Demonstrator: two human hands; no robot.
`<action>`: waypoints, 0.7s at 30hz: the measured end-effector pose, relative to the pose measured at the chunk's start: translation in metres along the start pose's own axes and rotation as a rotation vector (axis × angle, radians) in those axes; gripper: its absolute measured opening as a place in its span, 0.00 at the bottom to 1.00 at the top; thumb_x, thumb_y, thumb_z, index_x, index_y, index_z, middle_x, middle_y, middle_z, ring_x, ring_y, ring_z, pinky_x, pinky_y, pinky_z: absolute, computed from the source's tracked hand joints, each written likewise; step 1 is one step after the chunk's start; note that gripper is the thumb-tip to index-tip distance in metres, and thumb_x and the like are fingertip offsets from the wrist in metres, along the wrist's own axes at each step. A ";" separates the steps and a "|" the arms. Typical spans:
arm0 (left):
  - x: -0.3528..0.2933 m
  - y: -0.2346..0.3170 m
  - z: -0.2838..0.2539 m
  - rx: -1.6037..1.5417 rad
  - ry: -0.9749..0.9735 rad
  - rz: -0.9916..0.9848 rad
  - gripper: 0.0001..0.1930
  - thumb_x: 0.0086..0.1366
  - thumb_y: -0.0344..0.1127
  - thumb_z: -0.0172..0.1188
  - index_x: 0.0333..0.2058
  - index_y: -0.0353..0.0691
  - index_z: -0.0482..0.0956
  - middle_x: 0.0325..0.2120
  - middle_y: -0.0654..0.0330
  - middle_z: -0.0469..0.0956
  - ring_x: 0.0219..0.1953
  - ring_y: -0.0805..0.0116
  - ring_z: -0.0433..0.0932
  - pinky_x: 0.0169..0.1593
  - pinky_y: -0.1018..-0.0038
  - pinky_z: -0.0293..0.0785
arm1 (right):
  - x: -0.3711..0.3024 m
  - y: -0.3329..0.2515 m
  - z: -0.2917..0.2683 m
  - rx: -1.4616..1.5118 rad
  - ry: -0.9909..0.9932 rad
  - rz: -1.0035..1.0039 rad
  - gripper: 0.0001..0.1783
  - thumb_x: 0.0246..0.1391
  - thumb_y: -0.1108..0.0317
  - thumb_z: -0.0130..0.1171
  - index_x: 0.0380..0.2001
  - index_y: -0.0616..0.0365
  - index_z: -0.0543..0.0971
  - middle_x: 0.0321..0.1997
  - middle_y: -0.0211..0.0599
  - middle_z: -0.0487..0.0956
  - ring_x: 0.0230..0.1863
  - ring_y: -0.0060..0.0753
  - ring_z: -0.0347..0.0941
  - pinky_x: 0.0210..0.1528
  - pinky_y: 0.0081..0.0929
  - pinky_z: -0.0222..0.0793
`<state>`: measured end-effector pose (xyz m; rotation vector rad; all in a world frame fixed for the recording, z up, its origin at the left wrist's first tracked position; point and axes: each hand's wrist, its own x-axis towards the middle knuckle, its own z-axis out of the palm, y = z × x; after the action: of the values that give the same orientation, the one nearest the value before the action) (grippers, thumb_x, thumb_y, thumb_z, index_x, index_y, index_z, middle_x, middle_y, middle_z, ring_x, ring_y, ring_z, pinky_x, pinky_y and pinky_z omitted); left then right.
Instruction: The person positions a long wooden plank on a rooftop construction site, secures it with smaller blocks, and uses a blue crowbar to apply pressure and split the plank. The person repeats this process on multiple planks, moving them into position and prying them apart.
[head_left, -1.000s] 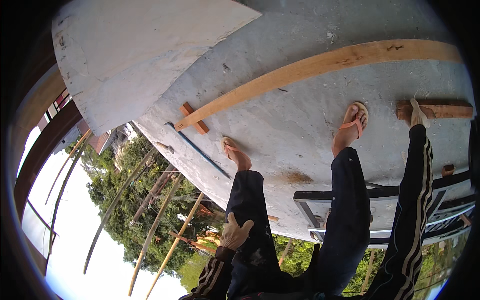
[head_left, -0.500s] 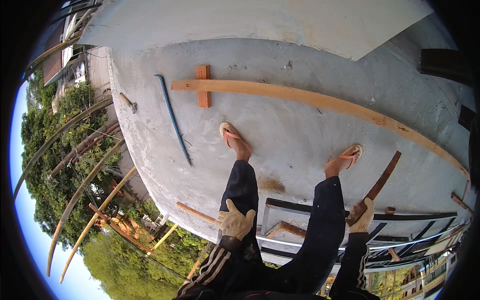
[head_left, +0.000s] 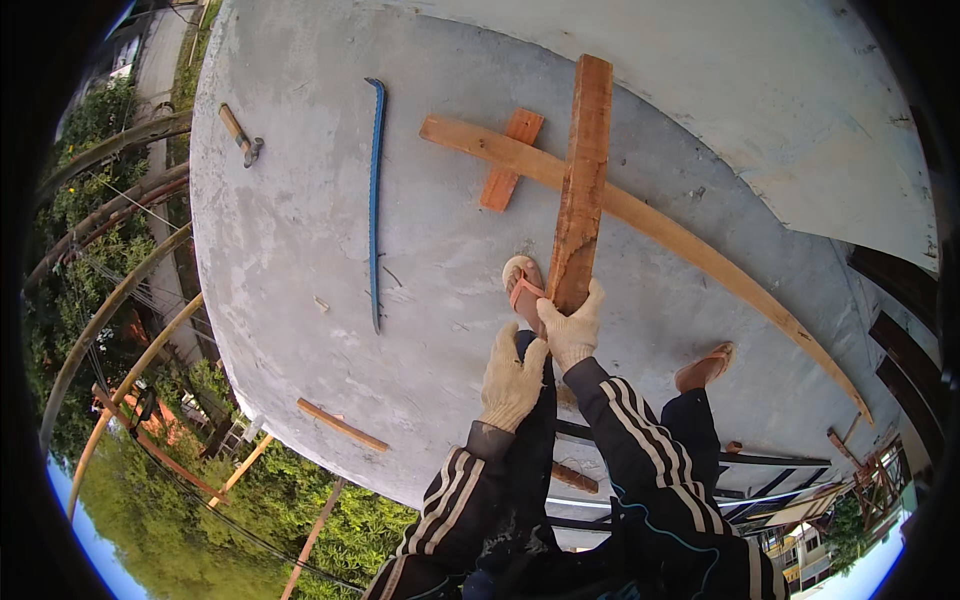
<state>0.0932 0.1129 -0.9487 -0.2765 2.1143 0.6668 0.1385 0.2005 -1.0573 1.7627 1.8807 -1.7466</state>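
My right hand (head_left: 573, 331), in a pale work glove, grips the near end of a short reddish wooden plank (head_left: 579, 185) that points away from me over the concrete slab (head_left: 300, 250). My left hand (head_left: 512, 379), also gloved, hangs just below and to the left of it, fingers loosely curled, holding nothing I can see. The plank crosses above a long pale wooden board (head_left: 650, 220) lying on the slab, which rests on a small orange wood block (head_left: 510, 160). My sandalled feet (head_left: 523, 287) stand on the slab below the plank.
A long blue crowbar (head_left: 375, 200) and a hammer (head_left: 240, 135) lie on the slab to the left. A thin wood strip (head_left: 342, 425) sits near the slab's curved edge, which drops off to bamboo poles (head_left: 120, 310) and trees. Metal framing (head_left: 680, 470) lies below my legs.
The view has swung round. My right hand has brought the reddish plank from low at my right side up in front of me, over the long board. My left hand rose beside it.
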 end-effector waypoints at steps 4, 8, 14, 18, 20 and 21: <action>0.129 0.006 -0.004 0.122 0.181 0.346 0.37 0.63 0.52 0.63 0.61 0.31 0.64 0.52 0.37 0.75 0.54 0.37 0.75 0.55 0.51 0.72 | 0.059 0.011 0.089 0.543 -0.156 0.358 0.37 0.52 0.52 0.67 0.60 0.60 0.67 0.51 0.49 0.76 0.51 0.48 0.77 0.52 0.44 0.75; 0.208 0.011 0.009 0.198 0.052 0.201 0.39 0.58 0.51 0.66 0.61 0.32 0.64 0.50 0.36 0.75 0.52 0.36 0.75 0.54 0.50 0.73 | 0.073 0.013 0.102 0.332 -0.336 0.343 0.36 0.57 0.50 0.64 0.62 0.58 0.66 0.49 0.53 0.80 0.49 0.53 0.80 0.52 0.45 0.75; 0.233 -0.003 0.042 0.382 0.227 0.213 0.40 0.53 0.43 0.65 0.61 0.29 0.63 0.48 0.40 0.75 0.51 0.41 0.75 0.58 0.53 0.68 | 0.077 -0.007 0.047 -0.516 -0.602 0.071 0.34 0.58 0.53 0.64 0.60 0.61 0.69 0.51 0.56 0.82 0.53 0.53 0.80 0.55 0.42 0.74; 0.234 -0.011 0.047 0.383 0.301 0.279 0.42 0.53 0.43 0.64 0.63 0.28 0.61 0.49 0.43 0.74 0.54 0.43 0.73 0.60 0.53 0.65 | 0.079 -0.032 -0.021 -0.575 -0.688 0.106 0.32 0.58 0.55 0.64 0.59 0.63 0.70 0.55 0.59 0.80 0.55 0.51 0.80 0.57 0.39 0.73; 0.235 -0.010 0.043 0.362 0.250 0.247 0.42 0.54 0.43 0.64 0.64 0.28 0.61 0.49 0.43 0.73 0.54 0.43 0.72 0.60 0.52 0.65 | 0.077 -0.038 -0.064 -0.594 -0.719 0.116 0.32 0.58 0.56 0.63 0.59 0.64 0.71 0.53 0.55 0.81 0.55 0.47 0.80 0.57 0.37 0.73; 0.236 -0.008 0.040 0.351 0.233 0.235 0.41 0.54 0.43 0.64 0.64 0.29 0.61 0.50 0.43 0.74 0.55 0.43 0.72 0.60 0.53 0.65 | 0.075 -0.036 -0.085 -0.606 -0.682 0.150 0.31 0.57 0.56 0.64 0.58 0.64 0.72 0.51 0.54 0.81 0.53 0.44 0.80 0.56 0.35 0.74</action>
<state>-0.0149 0.1393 -1.1606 0.0950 2.4662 0.3971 0.1386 0.3191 -1.0505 0.9072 1.6540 -1.2814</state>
